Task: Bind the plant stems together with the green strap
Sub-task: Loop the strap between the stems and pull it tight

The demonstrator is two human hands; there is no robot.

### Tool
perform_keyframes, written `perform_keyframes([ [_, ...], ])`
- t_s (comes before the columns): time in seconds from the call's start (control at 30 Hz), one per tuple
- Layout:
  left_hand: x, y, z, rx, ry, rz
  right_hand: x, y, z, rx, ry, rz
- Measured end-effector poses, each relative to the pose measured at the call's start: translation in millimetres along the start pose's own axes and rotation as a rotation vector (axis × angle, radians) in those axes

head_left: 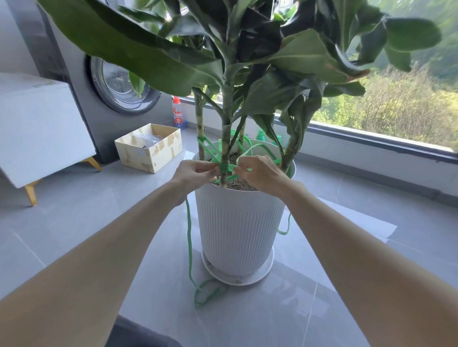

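Both hands, left hand [194,170] and right hand [259,173], pinch the green strap [223,168] wrapped around the middle stem [225,137] above the white pot [240,225].

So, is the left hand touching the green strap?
Touching: the head view shows the left hand pinching the green strap beside its wrap on the middle stem.

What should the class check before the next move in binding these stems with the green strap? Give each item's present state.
1. Left hand pinches green strap: ok.
2. Right hand pinches strap: ok.
3. Strap wound round centre stem: ok.
4. Strap looped round left stem: ok.
5. Right stem caught in strap: cannot tell.
6. All drawn together: not ok, they stand apart.
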State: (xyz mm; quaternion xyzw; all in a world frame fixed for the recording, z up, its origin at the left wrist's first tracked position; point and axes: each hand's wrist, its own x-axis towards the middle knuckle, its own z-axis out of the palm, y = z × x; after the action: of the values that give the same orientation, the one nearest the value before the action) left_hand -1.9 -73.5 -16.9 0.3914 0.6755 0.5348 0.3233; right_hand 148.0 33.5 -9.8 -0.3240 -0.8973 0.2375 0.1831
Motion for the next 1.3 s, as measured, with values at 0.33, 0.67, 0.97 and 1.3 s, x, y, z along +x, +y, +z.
perform_keyframes([
  [0.33, -4.2, 1.6, 2.5, -0.077, 0.026, -0.068, -4.8, -8.2, 0.3, -0.056, -0.008, 0.043],
  [0.67, -9.0, 4.6, 4.8, -0.033, 0.130, -0.042, -20.7, -10.3, -23.3, -0.108, -0.102, 0.086],
  [0.97, -12.6, 9.5, 10.6, 0.230, 0.291, 0.069, -46.6, -5.7, -48.4, -0.097, -0.116, 0.181],
  [1.3, -35.3, 30.4, 40.5, 0.650, 0.273, 0.487, -66.6, 7.9, -63.0, -0.167, -0.041, 0.153],
])
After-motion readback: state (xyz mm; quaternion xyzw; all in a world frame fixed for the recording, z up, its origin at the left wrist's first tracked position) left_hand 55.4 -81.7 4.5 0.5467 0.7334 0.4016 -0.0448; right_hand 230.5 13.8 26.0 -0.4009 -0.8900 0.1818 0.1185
